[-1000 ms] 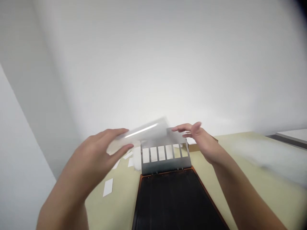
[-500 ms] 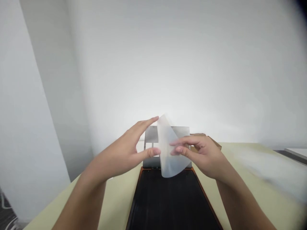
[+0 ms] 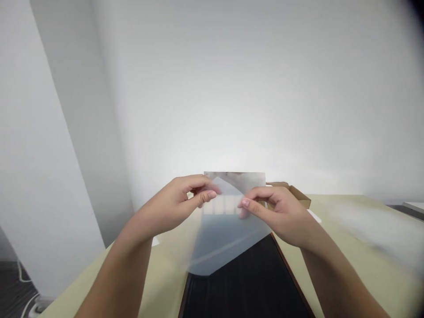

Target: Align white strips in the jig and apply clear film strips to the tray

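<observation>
You've got both hands up in the middle of the view, right over the work. Your left hand (image 3: 172, 203) is pinching a translucent plastic sheet (image 3: 225, 249), with the thumb (image 3: 211, 195) on the near face and the fingers curled in behind it. Your right hand (image 3: 278, 214) is gripping the same sheet from the other side, index fingertip (image 3: 245, 202) pressed to the surface, so neither hand is released. The sheet is tilted, spanning the gap between your hands, and its lower corner hangs free over a black panel (image 3: 245, 282) with a thin orange-brown edge, not touching it as far as I can see. Behind the sheet stands a grey metal plate (image 3: 234, 177), and a row of pale rectangles (image 3: 220, 205) shows through the film between your hands, though it's too hazy to make out their edges cleanly. The panel lies on a pale yellow-green tabletop (image 3: 334, 247), and a brown cardboard box (image 3: 293, 192) sits just past your right hand. Small white pieces of paper (image 3: 155, 241) lie on the tabletop near your left wrist, with a white wall rising behind everything.
</observation>
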Demonstrator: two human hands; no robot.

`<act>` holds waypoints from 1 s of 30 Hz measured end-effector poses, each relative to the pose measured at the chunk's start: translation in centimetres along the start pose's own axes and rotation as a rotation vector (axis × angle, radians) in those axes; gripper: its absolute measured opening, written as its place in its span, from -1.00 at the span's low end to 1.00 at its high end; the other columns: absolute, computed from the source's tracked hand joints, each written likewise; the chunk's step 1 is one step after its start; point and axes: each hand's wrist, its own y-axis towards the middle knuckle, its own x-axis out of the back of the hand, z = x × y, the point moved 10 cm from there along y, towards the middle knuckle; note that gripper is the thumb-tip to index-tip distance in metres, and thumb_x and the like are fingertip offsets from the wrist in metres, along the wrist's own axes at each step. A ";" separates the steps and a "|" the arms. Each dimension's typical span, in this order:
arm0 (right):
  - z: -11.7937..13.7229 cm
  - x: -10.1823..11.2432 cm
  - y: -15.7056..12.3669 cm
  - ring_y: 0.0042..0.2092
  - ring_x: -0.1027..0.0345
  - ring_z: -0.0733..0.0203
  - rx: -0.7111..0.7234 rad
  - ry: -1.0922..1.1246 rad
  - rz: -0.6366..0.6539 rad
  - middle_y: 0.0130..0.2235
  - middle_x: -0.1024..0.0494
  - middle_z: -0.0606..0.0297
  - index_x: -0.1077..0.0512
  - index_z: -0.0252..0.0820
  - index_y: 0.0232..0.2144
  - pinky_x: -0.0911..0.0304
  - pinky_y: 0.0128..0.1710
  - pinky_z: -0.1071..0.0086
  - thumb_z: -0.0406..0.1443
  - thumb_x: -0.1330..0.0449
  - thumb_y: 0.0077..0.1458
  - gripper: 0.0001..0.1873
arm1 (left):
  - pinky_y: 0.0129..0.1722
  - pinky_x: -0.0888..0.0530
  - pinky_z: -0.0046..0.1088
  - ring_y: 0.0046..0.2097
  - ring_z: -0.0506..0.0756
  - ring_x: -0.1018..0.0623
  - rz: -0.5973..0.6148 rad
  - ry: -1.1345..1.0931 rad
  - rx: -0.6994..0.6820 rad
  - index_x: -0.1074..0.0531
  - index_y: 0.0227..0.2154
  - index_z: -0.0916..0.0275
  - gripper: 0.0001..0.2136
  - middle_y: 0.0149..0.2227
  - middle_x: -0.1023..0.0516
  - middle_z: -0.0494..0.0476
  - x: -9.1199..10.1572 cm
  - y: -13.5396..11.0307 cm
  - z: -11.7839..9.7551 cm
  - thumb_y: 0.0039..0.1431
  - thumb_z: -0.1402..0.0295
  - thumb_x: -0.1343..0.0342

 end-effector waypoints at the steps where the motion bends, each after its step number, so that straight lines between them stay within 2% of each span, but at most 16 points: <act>1: -0.1 -0.1 -0.1 -0.15 -0.54 0.17 -0.017 -0.006 0.004 -0.28 -0.69 0.36 -0.64 -0.05 -0.37 -0.33 -0.19 0.35 -0.12 -0.21 0.35 -0.70 | -0.29 -0.35 -0.46 -0.27 0.04 -0.45 0.041 0.022 -0.003 -0.55 -0.22 0.09 -0.73 -0.32 -0.51 -0.03 -0.4 0.0 -0.2 0.46 0.09 -0.03; 4: -0.3 -0.2 -0.2 -0.20 -0.52 0.19 -0.071 -0.018 0.013 -0.30 -0.68 0.38 -0.64 -0.03 -0.35 -0.30 -0.31 0.38 -0.12 -0.22 0.33 -0.73 | -0.28 -0.34 -0.46 -0.27 0.04 -0.46 0.177 0.052 -0.018 -0.56 -0.25 0.08 -0.72 -0.28 -0.56 -0.04 -1.8 -0.1 -0.6 0.46 0.10 -0.02; 6: -0.3 -0.3 -0.2 -0.24 -0.49 0.23 -0.084 -0.027 0.016 -0.31 -0.67 0.40 -0.63 -0.01 -0.34 -0.27 -0.36 0.40 -0.15 -0.24 0.32 -0.78 | -0.26 -0.34 -0.46 -0.26 0.04 -0.47 0.223 0.060 -0.024 -0.56 -0.25 0.07 -0.72 -0.26 -0.58 -0.03 -2.3 -0.2 -0.7 0.47 0.11 -0.01; 11: 0.3 0.1 -0.1 -0.16 -0.50 0.23 -0.016 -0.020 -0.056 -0.24 -0.66 0.42 -0.62 0.03 -0.25 -0.34 -0.23 0.40 -0.21 -0.30 0.26 -0.92 | -0.24 -0.37 -0.45 -0.23 0.07 -0.51 0.281 0.053 -0.047 -0.55 -0.21 0.07 -0.76 -0.22 -0.60 0.00 -3.3 -0.2 -0.8 0.45 0.15 -0.02; 16: 1.1 0.5 -0.3 -0.12 -0.50 0.19 0.074 -0.061 -0.104 -0.20 -0.65 0.38 -0.61 0.04 -0.20 -0.37 -0.15 0.35 -0.22 -0.28 0.28 -0.91 | -0.35 -0.32 -0.46 -0.33 0.05 -0.44 0.252 0.081 -0.031 -0.52 -0.29 0.11 -0.71 -0.34 -0.54 0.00 -3.2 -0.2 -0.5 0.44 0.08 -0.03; 19: 1.5 0.4 -0.4 -0.19 -0.45 0.21 0.108 -0.134 -0.108 -0.21 -0.62 0.38 -0.60 0.08 -0.13 -0.34 -0.24 0.34 -0.26 -0.21 0.33 -0.83 | -0.36 -0.35 -0.47 -0.32 0.05 -0.47 0.213 0.061 -0.008 -0.54 -0.05 0.01 -0.74 -0.33 -0.52 -0.01 -2.7 -0.4 -0.4 0.43 0.04 -0.05; 22: 1.5 -0.1 -0.3 -0.25 -0.41 0.21 0.113 -0.168 -0.086 -0.25 -0.59 0.37 -0.60 0.09 -0.12 -0.28 -0.32 0.34 -0.29 -0.16 0.36 -0.78 | -0.33 -0.39 -0.48 -0.29 0.05 -0.51 0.184 0.053 0.001 -0.45 0.15 -0.10 -0.67 -0.31 -0.53 -0.03 -2.5 -0.7 -0.3 0.42 0.02 -0.08; 24: 1.6 -0.2 -0.2 -0.24 -0.42 0.20 0.114 -0.166 -0.091 -0.26 -0.59 0.36 -0.59 0.06 -0.18 -0.28 -0.32 0.34 -0.27 -0.19 0.34 -0.84 | -0.27 -0.42 -0.46 -0.26 0.05 -0.52 0.155 0.080 -0.018 -0.49 0.11 -0.11 -0.70 -0.28 -0.55 -0.03 -2.4 -0.6 -0.5 0.42 0.03 -0.07; 27: 2.2 0.1 -0.3 -0.22 -0.44 0.18 0.142 -0.177 -0.130 -0.26 -0.61 0.36 -0.57 0.00 -0.24 -0.30 -0.28 0.32 -0.25 -0.23 0.32 -0.91 | -0.18 -0.44 -0.44 -0.16 0.07 -0.55 0.092 0.084 -0.044 -0.56 -0.05 -0.04 -0.76 -0.18 -0.60 -0.02 -1.7 -0.3 -1.1 0.44 0.05 -0.06; 30: 3.6 0.7 -0.8 -0.21 -0.43 0.17 0.264 -0.225 -0.202 -0.28 -0.60 0.35 -0.54 -0.02 -0.27 -0.32 -0.22 0.30 -0.32 -0.24 0.31 -0.90 | -0.15 -0.47 -0.43 -0.10 0.11 -0.58 0.187 -0.069 -0.093 -0.56 -0.04 0.00 -0.70 -0.12 -0.63 0.03 -2.1 -0.4 -1.8 0.43 -0.01 -0.07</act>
